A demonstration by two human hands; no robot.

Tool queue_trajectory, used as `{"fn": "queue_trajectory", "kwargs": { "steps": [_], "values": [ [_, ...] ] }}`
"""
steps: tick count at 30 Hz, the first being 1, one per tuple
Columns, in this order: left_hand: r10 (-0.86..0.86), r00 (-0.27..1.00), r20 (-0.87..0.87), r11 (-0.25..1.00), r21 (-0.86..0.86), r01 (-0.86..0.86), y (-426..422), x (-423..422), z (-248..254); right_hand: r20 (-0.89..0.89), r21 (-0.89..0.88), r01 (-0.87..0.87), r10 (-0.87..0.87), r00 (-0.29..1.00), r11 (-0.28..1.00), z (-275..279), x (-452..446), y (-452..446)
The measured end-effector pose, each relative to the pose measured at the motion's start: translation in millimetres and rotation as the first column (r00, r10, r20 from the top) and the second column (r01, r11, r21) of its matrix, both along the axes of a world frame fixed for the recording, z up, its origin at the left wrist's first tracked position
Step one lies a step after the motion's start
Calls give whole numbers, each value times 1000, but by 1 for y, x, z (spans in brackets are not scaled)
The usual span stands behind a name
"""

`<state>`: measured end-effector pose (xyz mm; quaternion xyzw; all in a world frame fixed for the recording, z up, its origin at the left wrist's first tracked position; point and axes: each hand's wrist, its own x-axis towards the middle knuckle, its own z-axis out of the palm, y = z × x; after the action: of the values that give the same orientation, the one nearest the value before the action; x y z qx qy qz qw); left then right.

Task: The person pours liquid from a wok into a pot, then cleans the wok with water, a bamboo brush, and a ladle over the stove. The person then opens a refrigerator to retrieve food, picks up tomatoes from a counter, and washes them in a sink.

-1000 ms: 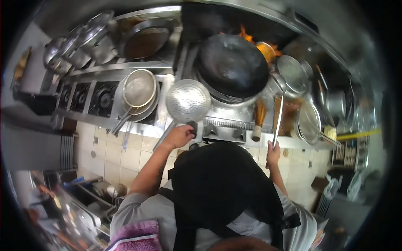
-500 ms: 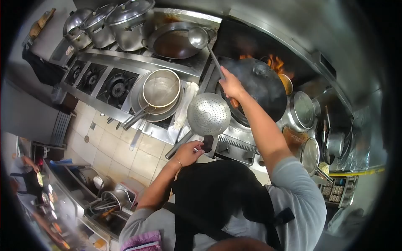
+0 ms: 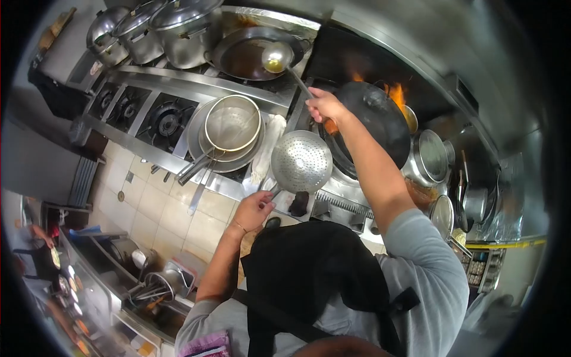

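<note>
My right hand [image 3: 325,107] is closed round the handle of a ladle [image 3: 277,56], whose bowl holds some yellowish liquid above a wide pan [image 3: 247,56] at the back. Under my right forearm, a black wok [image 3: 377,128] sits on a burner with flames behind it. My left hand [image 3: 254,210] is beside the handle of a perforated skimmer [image 3: 301,160], its fingers partly curled; whether they touch the handle is unclear. A dark cloth [image 3: 299,204] lies just right of that hand.
Sieves [image 3: 232,123] rest on a pan left of the skimmer. Lidded pots [image 3: 187,35] stand at the back left, bare burners [image 3: 166,119] in front of them. More pots [image 3: 431,156] stand to the right. A co-worker's arm [image 3: 43,237] shows at the far left.
The ladle, empty-looking before, now has liquid in its bowl and has shifted slightly down and left. My left hand has moved left, away from the dark cloth towards the skimmer's handle.
</note>
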<state>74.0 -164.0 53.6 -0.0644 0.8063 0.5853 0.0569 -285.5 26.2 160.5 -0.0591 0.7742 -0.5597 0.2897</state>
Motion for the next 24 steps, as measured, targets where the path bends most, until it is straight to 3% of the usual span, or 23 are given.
{"fn": "queue_trajectory", "kwargs": {
  "steps": [1, 2, 3, 6, 8, 10, 12, 14, 15, 16, 17, 18, 19, 20, 21, 22, 24],
  "values": [
    [-2, 1000, -25, 1000, -26, 2, 0, -3, 5, 248, -283, 115, -43, 968, 952, 6, 2, 9],
    [-8, 999, -48, 999, -53, 5, 0, -5, 9, 480, -508, 285, -7, 877, 813, 14, 8, 18],
    [-28, 998, -48, 998, -59, 25, 1, -7, 8, 539, -587, 329, 53, 841, 739, 18, 15, 32],
    [-55, 996, -72, 998, -39, 53, 1, -13, 6, 484, -670, 303, 90, 870, 677, 37, 51, 78],
    [-85, 994, -74, 995, -51, 81, 8, -20, 8, 351, -595, 220, 3, 936, 773, 63, 85, 137],
    [-118, 990, -71, 991, -74, 113, 14, -25, 23, 171, -383, 112, -49, 984, 917, 77, 101, 179],
    [-126, 991, -50, 990, -70, 122, 24, -29, 28, -98, 0, 85, -84, 992, 996, 91, 122, 210],
    [-196, 980, -33, 980, -17, 196, 35, -35, 23, -273, 398, 80, 34, 961, 914, 107, 137, 237],
    [-231, 972, -45, 973, -36, 229, 41, -38, 21, -271, 394, 105, 7, 963, 913, 101, 130, 258],
    [-264, 963, -59, 964, -57, 261, 47, -41, 20, -78, 47, 143, -139, 987, 989, 86, 117, 286],
    [-292, 956, -30, 955, -58, 290, 54, -43, 20, 148, -298, 241, -205, 968, 924, 68, 114, 308],
    [-315, 949, -28, 948, -58, 313, 62, -44, 18, 150, -298, 264, -229, 962, 917, 43, 123, 316],
    [-324, 946, 4, 945, -48, 324, 70, -47, 13, -259, 43, 322, -301, 918, 946, 16, 129, 314],
    [-332, 942, 37, 942, -41, 334, 79, -50, 12, -622, 336, 470, -183, 762, 816, -2, 139, 312],
    [-334, 941, 46, 930, -148, 337, 86, -49, 15, -659, 593, 535, -19, 752, 601, -10, 158, 309],
    [-358, 932, 48, 919, -157, 361, 89, -46, 12, -538, 616, 505, -146, 831, 605, -3, 182, 311],
    [-398, 917, 5, 882, -271, 385, 98, -42, 0, -587, 579, 500, -97, 804, 643, -54, 206, 355]
  ]
}}
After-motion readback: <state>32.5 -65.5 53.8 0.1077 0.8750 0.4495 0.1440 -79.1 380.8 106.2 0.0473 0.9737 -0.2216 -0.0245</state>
